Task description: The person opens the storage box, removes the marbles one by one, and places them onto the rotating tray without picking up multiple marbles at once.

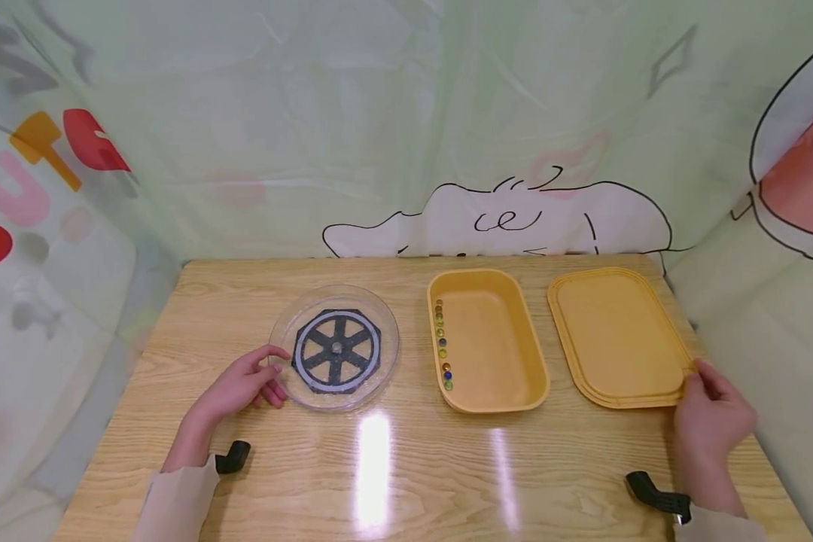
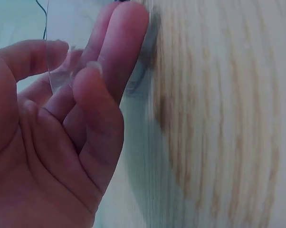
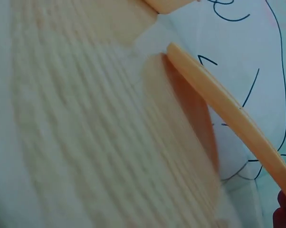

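Observation:
A clear round tray with a black spoked wheel at its middle stands at the left of the table. My left hand is at its left rim, thumb and fingers about the clear edge; in the left wrist view this hand has its fingers bent near the tabletop. At the right, a flat yellow-orange lid is gripped at its near right corner by my right hand. The right wrist view shows the lid edge-on, tilted above the wood with shadow beneath; only fingertips appear there.
Between the tray and the lid stands a yellow-orange box, its top uncovered. Several small glass marbles line its left side inside. A printed curtain hangs behind the wooden table and along both sides.

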A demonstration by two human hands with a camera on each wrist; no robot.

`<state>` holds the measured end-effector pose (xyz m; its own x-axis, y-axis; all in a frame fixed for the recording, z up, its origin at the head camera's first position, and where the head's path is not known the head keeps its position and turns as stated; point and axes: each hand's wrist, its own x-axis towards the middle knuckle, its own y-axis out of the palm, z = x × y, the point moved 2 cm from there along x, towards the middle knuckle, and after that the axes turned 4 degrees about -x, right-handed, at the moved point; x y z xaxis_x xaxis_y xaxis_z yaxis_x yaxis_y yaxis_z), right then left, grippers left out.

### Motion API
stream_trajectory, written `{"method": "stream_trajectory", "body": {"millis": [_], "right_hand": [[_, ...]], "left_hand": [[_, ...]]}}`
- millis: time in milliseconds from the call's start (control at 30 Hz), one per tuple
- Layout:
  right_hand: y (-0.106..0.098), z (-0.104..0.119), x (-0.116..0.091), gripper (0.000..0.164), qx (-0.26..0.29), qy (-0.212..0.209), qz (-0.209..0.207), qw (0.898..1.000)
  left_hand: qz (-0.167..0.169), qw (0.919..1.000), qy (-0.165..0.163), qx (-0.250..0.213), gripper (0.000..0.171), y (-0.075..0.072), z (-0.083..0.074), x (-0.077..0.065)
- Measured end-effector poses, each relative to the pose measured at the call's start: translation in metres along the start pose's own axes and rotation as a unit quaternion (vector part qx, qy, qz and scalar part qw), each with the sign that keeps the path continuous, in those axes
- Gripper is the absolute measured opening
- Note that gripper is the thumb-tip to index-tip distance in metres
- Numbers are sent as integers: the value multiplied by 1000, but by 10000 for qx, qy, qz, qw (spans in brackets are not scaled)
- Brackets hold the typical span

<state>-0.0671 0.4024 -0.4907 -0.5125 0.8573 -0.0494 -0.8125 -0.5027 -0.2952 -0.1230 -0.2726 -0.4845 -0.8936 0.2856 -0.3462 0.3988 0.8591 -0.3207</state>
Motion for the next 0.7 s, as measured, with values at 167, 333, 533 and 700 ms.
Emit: {"method": "stream_trajectory", "body": {"millis": [167, 333, 533, 700], "right_hand": [[-1, -6, 6, 31, -577, -25, 86, 9983], [-3, -11, 10, 34, -848, 104, 302, 9959], [-1, -9, 11, 28, -665, -87, 386, 9970], [4, 5, 5, 26, -506, -296, 503, 9970]], "left_hand": [[136, 9999, 17, -64, 30, 1, 0, 1], [207, 9996, -59, -166, 30, 3, 2, 1], [408, 9984, -126, -357, 34, 7, 3, -1], [320, 9987, -107, -382, 34, 9, 3, -2]]}}
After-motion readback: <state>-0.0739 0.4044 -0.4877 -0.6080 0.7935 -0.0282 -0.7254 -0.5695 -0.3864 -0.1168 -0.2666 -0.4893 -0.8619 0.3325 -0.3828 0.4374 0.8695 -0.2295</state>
